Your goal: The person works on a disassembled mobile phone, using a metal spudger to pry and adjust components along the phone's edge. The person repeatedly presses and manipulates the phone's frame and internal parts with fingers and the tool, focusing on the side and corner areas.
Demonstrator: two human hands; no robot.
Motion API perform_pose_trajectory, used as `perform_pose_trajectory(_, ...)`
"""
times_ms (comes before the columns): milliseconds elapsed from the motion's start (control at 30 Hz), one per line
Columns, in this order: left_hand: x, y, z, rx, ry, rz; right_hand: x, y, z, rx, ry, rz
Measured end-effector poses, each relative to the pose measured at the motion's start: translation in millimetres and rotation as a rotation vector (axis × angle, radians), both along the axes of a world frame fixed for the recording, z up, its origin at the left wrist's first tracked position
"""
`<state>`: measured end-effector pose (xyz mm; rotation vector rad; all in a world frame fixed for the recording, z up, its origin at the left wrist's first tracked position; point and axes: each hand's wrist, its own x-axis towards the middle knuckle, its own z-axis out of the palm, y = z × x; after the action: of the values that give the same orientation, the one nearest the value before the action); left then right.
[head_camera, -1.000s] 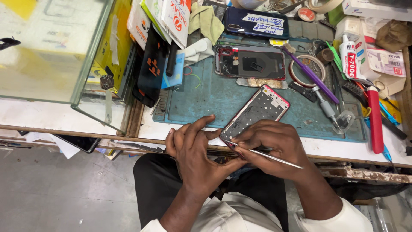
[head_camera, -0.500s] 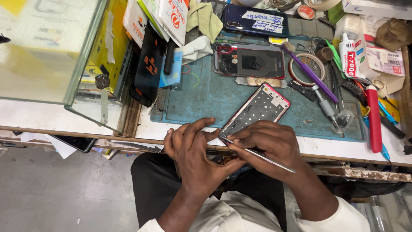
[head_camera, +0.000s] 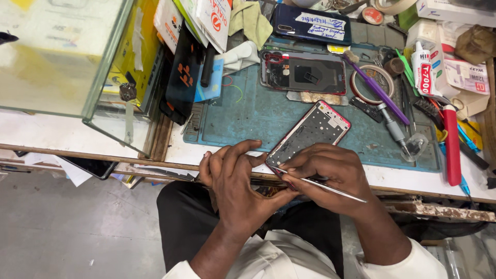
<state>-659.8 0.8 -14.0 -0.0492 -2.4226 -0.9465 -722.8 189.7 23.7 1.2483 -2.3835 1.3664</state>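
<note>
Since the earlier frames, little has moved: both hands remain at the desk's near edge on the same phone frame, and the thin tool's tip has stayed against the frame's lower end.

The left hand (head_camera: 235, 178) curls around the bottom corner of the phone frame (head_camera: 310, 132), its fingers closed on that corner, thumb stretched toward 3 o'clock along the lower edge. The right hand (head_camera: 330, 173) sits just at 3 o'clock of the left, fingers pinched shut on a thin metal tool (head_camera: 323, 185), which runs from the frame's lower end out toward 4 o'clock. The phone frame is a pink-edged, perforated metal shell, tilted with its top toward 1 o'clock, lying partly over the blue work mat (head_camera: 248, 111) on the desk (head_camera: 57, 132).

At 12 o'clock of the frame lies an opened phone (head_camera: 305, 72) with its insides showing. At 2 o'clock are a purple-handled tool (head_camera: 374, 88) laid across a roll of tape (head_camera: 369, 85), and farther toward 3 o'clock a red-handled tool (head_camera: 452, 144). At 10 o'clock stands a glass case (head_camera: 67, 51).
</note>
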Motion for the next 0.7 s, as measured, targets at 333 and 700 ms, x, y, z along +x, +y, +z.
perform_pose_trajectory(333, -7, 2, 2, -0.007, 0.01, 0.001, 1, -12, 2, 0.057, 0.143, -0.118)
perform_pose_trajectory(700, 0, -2, 15, -0.002, 0.036, -0.024, 11, 2, -5, -0.23, -0.169, -0.137)
